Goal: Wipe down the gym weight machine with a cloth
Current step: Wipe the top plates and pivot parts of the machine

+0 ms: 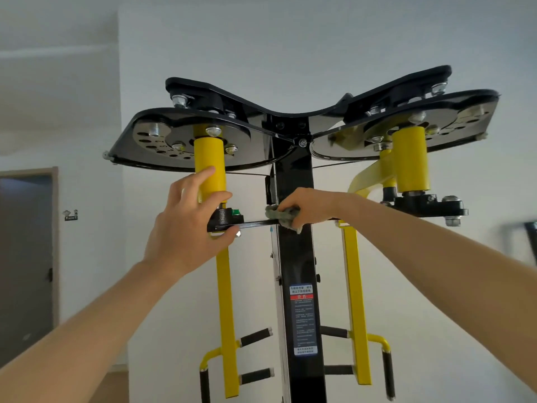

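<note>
Up at the black steel centre post (293, 181): the right hand (305, 207) presses a bunched grey-green cloth (283, 218) against the front face, where a thin black crossbar (255, 223) meets it.
Grip on the cloth: the right hand's fingers are curled over it and hold it tight; the forearm reaches in from the lower right.
Left of the post: the left hand (186, 225) is wrapped about the lower end of a yellow cylindrical sleeve (209, 158), forefinger laid up along the yellow, thumb tucked under the black bearing block (228, 218) at the crossbar's end.
Cloth position: touching both post and crossbar, one corner hanging just below the bar.
Machine: a black-and-yellow gym weight machine (290, 112), seen from below.
Top of machine: two black wing-shaped plates (128, 144) spread left and right, each carrying a perforated metal disc with bolts.
Swing arms: flat yellow bars (225, 301) hang on either side of the post, with black foam grips (255, 337) near their lower ends.
Sticker: a blue-and-red warning label (302, 321) sits lower on the post; its print is too small to read.
Background: white wall (377, 39), grey-brown door (26, 251) at the left edge.
</note>
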Available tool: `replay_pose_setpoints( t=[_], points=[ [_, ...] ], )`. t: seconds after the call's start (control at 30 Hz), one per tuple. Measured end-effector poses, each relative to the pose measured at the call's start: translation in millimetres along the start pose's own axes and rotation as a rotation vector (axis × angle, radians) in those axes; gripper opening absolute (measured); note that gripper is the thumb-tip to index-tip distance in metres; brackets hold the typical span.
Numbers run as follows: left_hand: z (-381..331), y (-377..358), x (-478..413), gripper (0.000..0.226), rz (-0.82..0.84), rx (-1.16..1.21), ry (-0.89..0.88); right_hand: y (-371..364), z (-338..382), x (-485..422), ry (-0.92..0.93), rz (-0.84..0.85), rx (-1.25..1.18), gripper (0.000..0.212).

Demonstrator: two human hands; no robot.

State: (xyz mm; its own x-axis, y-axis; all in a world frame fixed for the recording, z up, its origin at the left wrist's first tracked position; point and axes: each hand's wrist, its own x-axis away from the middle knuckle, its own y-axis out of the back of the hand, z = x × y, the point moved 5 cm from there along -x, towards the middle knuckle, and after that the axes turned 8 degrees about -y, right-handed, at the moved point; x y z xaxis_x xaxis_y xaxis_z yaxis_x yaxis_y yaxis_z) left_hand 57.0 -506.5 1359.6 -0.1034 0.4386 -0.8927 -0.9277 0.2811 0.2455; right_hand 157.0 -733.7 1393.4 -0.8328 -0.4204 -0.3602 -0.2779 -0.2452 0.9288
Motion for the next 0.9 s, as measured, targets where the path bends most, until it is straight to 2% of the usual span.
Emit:
replay_pose_setpoints(
  t=[0.2,0.4,0.63,0.8,0.9],
  points=[
    [1,-1,2,0.057,-0.036,-0.013,0.001,18,-32,16,-0.201,0.026,0.136,0.024],
    [2,1,5,0.054,-0.062,0.005,0.002,30,-48,37,-0.362,-0.042,0.245,0.044],
    [4,-4,7,0.051,-0.060,0.032,-0.028,14,-30,36,-0.213,-0.182,0.225,0.028],
    [5,-5,10,0.053,-0.058,0.018,-0.040,-6,14,11,-0.039,-0.163,0.009,0.024],
    [2,-5,11,0.054,-0.061,0.014,-0.035,-13,29,7,0.030,-0.161,0.024,0.028]
  ],
)
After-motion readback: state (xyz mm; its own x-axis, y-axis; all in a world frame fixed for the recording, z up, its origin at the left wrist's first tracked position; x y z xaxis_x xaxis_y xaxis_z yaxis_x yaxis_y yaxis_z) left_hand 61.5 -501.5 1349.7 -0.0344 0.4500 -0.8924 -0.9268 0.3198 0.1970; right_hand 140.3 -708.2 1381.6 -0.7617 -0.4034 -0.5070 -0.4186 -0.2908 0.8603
